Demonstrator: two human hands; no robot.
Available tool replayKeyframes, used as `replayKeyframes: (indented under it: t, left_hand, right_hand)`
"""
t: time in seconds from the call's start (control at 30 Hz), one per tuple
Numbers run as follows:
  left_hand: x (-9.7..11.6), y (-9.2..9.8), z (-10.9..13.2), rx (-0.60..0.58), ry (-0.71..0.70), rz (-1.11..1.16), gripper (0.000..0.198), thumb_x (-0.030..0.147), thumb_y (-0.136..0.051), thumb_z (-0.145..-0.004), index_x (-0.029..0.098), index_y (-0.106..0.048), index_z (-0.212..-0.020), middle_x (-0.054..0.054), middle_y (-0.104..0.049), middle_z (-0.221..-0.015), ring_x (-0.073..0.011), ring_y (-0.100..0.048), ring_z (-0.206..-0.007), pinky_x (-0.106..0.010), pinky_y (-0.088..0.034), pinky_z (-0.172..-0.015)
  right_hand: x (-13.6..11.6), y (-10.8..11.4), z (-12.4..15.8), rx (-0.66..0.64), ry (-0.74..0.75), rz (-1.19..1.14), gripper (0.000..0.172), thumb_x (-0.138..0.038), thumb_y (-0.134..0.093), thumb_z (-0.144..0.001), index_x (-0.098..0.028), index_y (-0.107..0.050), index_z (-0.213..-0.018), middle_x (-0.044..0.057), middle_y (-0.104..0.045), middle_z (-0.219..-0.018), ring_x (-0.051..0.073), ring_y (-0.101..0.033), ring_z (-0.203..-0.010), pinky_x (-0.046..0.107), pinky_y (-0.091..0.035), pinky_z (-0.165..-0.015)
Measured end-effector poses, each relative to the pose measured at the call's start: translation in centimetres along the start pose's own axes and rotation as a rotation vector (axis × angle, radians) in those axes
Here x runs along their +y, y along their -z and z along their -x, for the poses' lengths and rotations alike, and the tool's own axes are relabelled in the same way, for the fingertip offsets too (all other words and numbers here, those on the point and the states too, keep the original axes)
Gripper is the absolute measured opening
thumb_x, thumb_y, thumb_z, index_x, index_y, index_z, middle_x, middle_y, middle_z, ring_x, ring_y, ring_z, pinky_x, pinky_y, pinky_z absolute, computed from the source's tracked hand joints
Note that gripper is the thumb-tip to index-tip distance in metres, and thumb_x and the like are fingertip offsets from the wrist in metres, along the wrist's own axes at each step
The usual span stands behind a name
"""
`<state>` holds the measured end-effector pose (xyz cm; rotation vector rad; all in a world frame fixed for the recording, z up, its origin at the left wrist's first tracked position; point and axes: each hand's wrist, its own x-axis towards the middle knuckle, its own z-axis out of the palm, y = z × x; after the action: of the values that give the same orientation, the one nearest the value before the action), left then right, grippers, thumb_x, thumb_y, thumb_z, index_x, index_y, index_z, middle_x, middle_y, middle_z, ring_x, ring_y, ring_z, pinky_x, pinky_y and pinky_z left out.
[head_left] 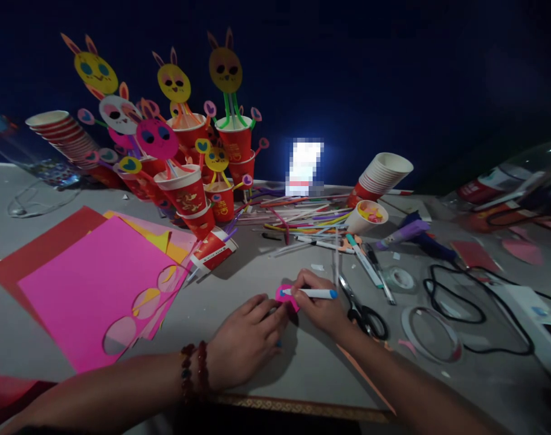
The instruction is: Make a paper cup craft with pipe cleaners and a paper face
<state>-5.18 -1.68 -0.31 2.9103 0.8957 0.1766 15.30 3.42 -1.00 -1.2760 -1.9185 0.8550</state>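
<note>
A small pink paper cutout point(295, 305) lies on the table with a blue mark on it. The fingertips of my left hand point(251, 341) press its near left edge against the tabletop and hold it in place. A small blue tip point(278, 344) shows by the lower fingers of that hand; the rest is hidden. My right hand point(318, 308) is closed around a white marker point(318, 293) with a blue end, its nib touching the cutout. Just right of this hand lie black-handled scissors point(368, 320).
Pink and red paper sheets point(94, 278) lie left. Behind stand red paper cups point(185, 193) with paper rabbit figures. Pipe cleaners point(298, 217) and a stacked set of cups point(379, 175) are farther back. Tape rolls point(432, 335), markers point(364, 260) and a black cord point(457, 320) lie right.
</note>
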Motion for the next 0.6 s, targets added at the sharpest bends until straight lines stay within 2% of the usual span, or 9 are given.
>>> replayKeyframes:
  t: [0.6]
  left_hand:
    - [0.01, -0.30, -0.02, 0.006, -0.003, -0.022, 0.047, 0.045, -0.052, -0.096, 0.011, -0.056, -0.128, -0.009, -0.051, -0.142, -0.0262, -0.045, -0.128, -0.041, -0.028, -0.114]
  right_hand:
    - [0.03, 0.02, 0.07, 0.003, 0.004, -0.009, 0.015, -0.024, -0.049, -0.080, -0.022, -0.049, -0.064, -0.003, -0.051, -0.058, 0.014, -0.048, -0.054, 0.026, -0.034, -0.054]
